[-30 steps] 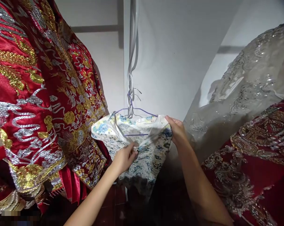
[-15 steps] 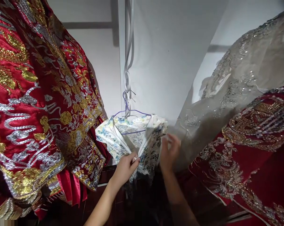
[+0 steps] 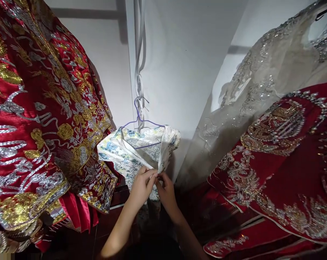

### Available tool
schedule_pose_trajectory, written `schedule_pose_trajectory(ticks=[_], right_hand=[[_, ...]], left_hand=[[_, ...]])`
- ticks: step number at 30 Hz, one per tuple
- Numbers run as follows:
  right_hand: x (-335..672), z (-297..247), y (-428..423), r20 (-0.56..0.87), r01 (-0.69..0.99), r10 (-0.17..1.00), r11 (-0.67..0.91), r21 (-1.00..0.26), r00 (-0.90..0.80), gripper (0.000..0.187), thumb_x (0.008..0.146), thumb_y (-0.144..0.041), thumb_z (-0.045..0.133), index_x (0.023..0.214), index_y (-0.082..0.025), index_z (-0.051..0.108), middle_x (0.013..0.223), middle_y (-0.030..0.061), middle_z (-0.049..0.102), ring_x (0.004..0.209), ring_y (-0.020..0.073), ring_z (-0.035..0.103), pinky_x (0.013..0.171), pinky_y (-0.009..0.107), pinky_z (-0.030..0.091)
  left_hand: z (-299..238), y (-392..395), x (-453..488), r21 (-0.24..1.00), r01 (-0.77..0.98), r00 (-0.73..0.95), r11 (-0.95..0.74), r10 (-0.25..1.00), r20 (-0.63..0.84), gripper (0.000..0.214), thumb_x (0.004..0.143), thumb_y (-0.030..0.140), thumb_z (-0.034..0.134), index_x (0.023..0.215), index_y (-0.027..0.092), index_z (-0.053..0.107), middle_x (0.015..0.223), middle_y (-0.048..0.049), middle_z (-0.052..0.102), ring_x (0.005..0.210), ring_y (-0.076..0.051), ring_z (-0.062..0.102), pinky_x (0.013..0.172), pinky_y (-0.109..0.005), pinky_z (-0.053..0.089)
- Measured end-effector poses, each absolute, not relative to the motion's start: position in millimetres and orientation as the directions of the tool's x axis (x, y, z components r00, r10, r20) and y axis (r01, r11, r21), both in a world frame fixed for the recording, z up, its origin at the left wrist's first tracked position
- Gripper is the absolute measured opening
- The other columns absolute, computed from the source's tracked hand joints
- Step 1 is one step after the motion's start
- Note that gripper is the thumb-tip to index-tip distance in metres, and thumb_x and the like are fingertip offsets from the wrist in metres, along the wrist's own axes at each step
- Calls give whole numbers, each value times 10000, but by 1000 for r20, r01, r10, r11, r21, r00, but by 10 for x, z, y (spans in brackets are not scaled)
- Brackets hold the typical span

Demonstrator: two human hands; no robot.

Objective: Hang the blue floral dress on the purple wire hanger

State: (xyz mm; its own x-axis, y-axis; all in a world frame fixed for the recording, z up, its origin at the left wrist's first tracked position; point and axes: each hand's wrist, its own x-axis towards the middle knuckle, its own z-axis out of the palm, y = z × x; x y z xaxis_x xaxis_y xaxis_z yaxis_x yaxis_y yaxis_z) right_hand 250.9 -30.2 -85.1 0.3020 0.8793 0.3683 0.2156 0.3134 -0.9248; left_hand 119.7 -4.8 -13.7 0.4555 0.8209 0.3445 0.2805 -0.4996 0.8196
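Observation:
A floral white, blue and yellow shirt [image 3: 117,150] hangs by its shoulders on a purple wire hanger [image 3: 138,116] in the middle of the view. My left hand [image 3: 143,182] pinches the left front edge where the V-shaped neckline comes together. Fingertip to fingertip with it, my right hand [image 3: 166,187] pinches the right front edge at the same spot. Whatever small fastening may lie between the fingers is hidden. Below the hands, the shirt's lower part hangs in shadow, partly covered by my wrists.
A red jacket [image 3: 71,90] with gold and silver embroidery hangs close on the left. To the right hang a beaded red garment [image 3: 282,169] and a sheer sequined dress [image 3: 250,83]. White twisted cords [image 3: 139,72] run down the white wall [image 3: 190,65] behind the hanger.
My right hand has come in from the shirt's right side to the neckline, meeting my left hand, which kept its pinch. The whole view has shifted slightly.

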Motion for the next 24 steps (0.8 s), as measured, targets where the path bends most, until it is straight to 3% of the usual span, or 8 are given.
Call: schedule_pose_trajectory(ticks=[4, 8, 13, 18, 21, 24], right_hand=[[2410, -868, -373, 353, 161, 897, 319, -934, 268, 178, 955, -387, 506, 973, -223, 574, 912, 47, 629, 857, 219, 599, 755, 326, 476], [2354, -876, -446, 315, 128, 894, 289, -949, 319, 203, 947, -431, 525, 893, -237, 503, 808, 18, 561, 743, 189, 558, 657, 292, 453], [2384, -880, -498, 289, 113, 887, 266, -957, 361, 257, 923, -450, 546, 1063, -235, 566, 954, 60, 636, 904, 236, 609, 762, 318, 484], [2419, -1000, -415, 325, 258, 889, 247, -934, 324, 268, 920, -458, 540, 823, -210, 573, 746, 13, 545, 709, 187, 506, 656, 290, 417], [2394, -1031, -300, 368, 306, 881, 277, -911, 297, 243, 928, -429, 526, 814, -215, 539, 733, -1, 484, 696, 170, 465, 642, 279, 393], [2383, -1051, -195, 381, 325, 889, 292, -899, 254, 223, 936, -410, 497, 815, -223, 508, 733, -10, 430, 672, 161, 429, 615, 272, 369]], left_hand=[[-90, -50, 1141, 819, 294, 456, -492, 825, 333, 311, 1001, 363, 411, 1012, 218, 686, 922, -68, 599, 935, -237, 559, 840, -324, 419], [-63, -26, 1069, 874, 269, 509, -405, 830, 228, 262, 986, 395, 425, 956, 208, 605, 773, -18, 566, 745, -191, 542, 688, -276, 401], [-153, -60, 1076, 980, -69, 465, -186, 863, 196, 252, 906, 367, 576, 1094, 228, 479, 717, 38, 551, 661, -145, 556, 633, -249, 411], [-114, 41, 1072, 933, -358, 378, 34, 919, 112, 436, 777, 271, 714, 918, 258, 301, 676, 65, 653, 468, -82, 476, 524, -207, 374], [128, 241, 1033, 885, -466, 257, -7, 956, 143, 471, 735, 236, 737, 909, 253, 300, 727, 35, 698, 481, -67, 496, 498, -177, 331], [487, 484, 1010, 822, -543, 83, -175, 962, 259, 490, 710, 195, 745, 917, 254, 305, 674, 54, 668, 549, -83, 574, 506, -161, 328]])
